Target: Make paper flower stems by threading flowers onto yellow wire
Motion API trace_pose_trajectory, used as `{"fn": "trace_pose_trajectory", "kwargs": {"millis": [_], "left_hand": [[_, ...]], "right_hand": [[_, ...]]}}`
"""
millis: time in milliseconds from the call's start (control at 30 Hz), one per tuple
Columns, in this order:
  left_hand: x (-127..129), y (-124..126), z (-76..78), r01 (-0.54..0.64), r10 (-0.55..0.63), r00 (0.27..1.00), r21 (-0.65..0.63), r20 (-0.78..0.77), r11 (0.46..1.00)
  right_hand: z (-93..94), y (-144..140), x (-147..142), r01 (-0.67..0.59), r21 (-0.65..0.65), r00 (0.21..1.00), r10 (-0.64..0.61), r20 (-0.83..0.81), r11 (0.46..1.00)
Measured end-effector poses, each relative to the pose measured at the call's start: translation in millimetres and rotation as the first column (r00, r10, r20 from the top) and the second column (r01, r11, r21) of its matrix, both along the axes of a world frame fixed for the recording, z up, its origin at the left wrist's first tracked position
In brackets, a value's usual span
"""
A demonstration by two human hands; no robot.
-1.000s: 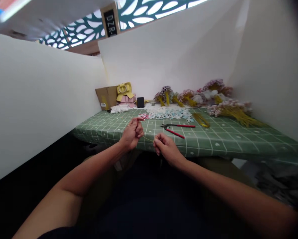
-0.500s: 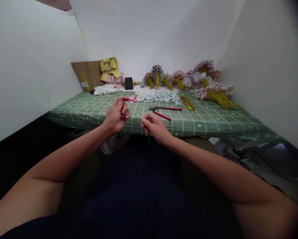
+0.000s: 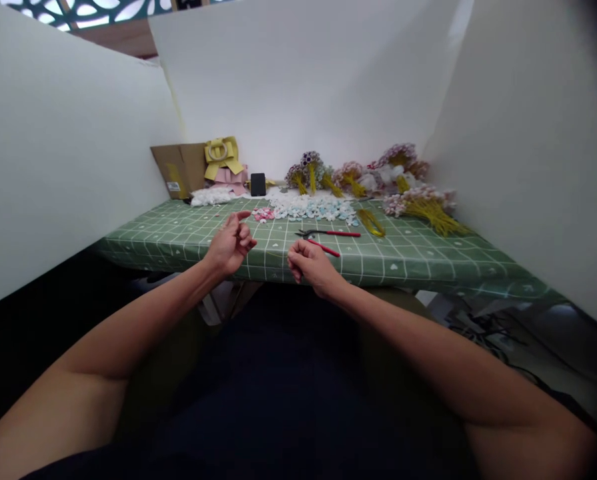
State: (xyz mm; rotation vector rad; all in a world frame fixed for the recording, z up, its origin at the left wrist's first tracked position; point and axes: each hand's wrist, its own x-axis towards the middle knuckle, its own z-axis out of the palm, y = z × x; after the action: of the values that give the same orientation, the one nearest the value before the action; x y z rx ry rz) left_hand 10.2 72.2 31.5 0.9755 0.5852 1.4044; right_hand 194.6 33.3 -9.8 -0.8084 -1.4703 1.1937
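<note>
My left hand [image 3: 231,243] hovers over the front edge of the green checked table [image 3: 418,257], its fingers pinched together and the index finger pointing out. My right hand [image 3: 308,263] is curled into a loose fist just right of it. A thin yellowish wire [image 3: 273,253], barely visible, runs between the two hands. Red-handled pliers [image 3: 331,235] lie on the cloth right behind my right hand. Small pink paper flowers [image 3: 263,214] lie just beyond my left hand.
A heap of white and pale blue paper flowers [image 3: 313,208] spreads mid-table. Bundles of flowers on yellow stems [image 3: 423,203] lie at the back right. A cardboard box [image 3: 178,170], yellow ribbon bow [image 3: 222,153] and small black object [image 3: 257,185] stand at the back left. White partition walls enclose the table.
My view has tilted and shifted, so the table sits differently in frame. Both hands stay close together at the table's front edge, and the left hand's fingers have loosened slightly.
</note>
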Motion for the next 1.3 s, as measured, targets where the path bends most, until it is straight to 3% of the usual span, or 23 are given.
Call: {"fn": "trace_pose_trajectory", "kwargs": {"millis": [167, 267, 333, 367, 400, 433, 467, 600, 700, 867, 1000, 1100, 1200, 1300], "left_hand": [[-18, 21, 8.7, -0.089, 0.091, 0.996, -0.081, 0.025, 0.993], [-31, 49, 15.6, -0.225, 0.225, 0.974, -0.03, -0.016, 0.974], [-37, 73, 15.9, -0.389, 0.393, 0.914, 0.055, -0.105, 0.92], [-38, 86, 13.8, -0.462, 0.476, 0.854, 0.117, -0.21, 0.879], [-39, 98, 10.3, -0.508, 0.553, 0.747, 0.219, -0.369, 0.833], [-38, 110, 5.4, -0.496, 0.592, 0.594, 0.332, -0.545, 0.802], [-36, 121, -0.2, -0.476, 0.594, 0.537, 0.366, -0.599, 0.8], [-25, 157, -21.3, -0.373, 0.558, 0.374, 0.431, -0.741, 0.822], [-12, 175, -28.2, -0.292, 0.541, 0.247, 0.47, -0.804, 0.833], [17, 191, -33.0, -0.141, 0.494, 0.132, 0.477, -0.859, 0.867], [34, 193, -36.6, -0.121, 0.448, 0.093, 0.436, -0.889, 0.892], [40, 191, -34.4, -0.148, 0.447, 0.122, 0.429, -0.886, 0.891], [45, 183, -27.7, -0.173, 0.447, 0.225, 0.416, -0.866, 0.893], [47, 166, -19.7, -0.178, 0.395, 0.395, 0.353, -0.829, 0.919]], "right_hand": [[-0.2, 6, 7, 0.007, -0.052, 0.999, -0.005, 0.041, 0.999], [0.1, 13, 22, 0.105, -0.073, 0.993, -0.101, 0.065, 0.992], [0.1, 18, 39, 0.193, -0.058, 0.98, -0.189, 0.064, 0.979], [-0.3, 20, 48, 0.229, -0.046, 0.972, -0.226, 0.057, 0.972], [-1.2, 21, 58, 0.26, -0.027, 0.965, -0.258, 0.045, 0.965], [-2.5, 23, 68, 0.29, -0.009, 0.956, -0.29, 0.033, 0.957], [-4.3, 24, 78, 0.322, 0.009, 0.946, -0.323, 0.026, 0.947], [-13.8, 28, 107, 0.416, 0.001, 0.909, -0.416, 0.002, 0.909], [-18.2, 31, 116, 0.41, -0.048, 0.909, -0.413, -0.055, 0.911], [-18.4, 35, 118, 0.398, -0.075, 0.907, -0.404, -0.118, 0.914], [-19.6, 37, 118, 0.397, -0.097, 0.902, -0.408, -0.139, 0.913], [-21.0, 37, 118, 0.393, -0.095, 0.904, -0.403, -0.143, 0.915], [-21.4, 38, 118, 0.398, -0.074, 0.904, -0.405, -0.14, 0.914], [-19.5, 37, 118, 0.396, -0.088, 0.903, -0.405, -0.145, 0.914]]}}
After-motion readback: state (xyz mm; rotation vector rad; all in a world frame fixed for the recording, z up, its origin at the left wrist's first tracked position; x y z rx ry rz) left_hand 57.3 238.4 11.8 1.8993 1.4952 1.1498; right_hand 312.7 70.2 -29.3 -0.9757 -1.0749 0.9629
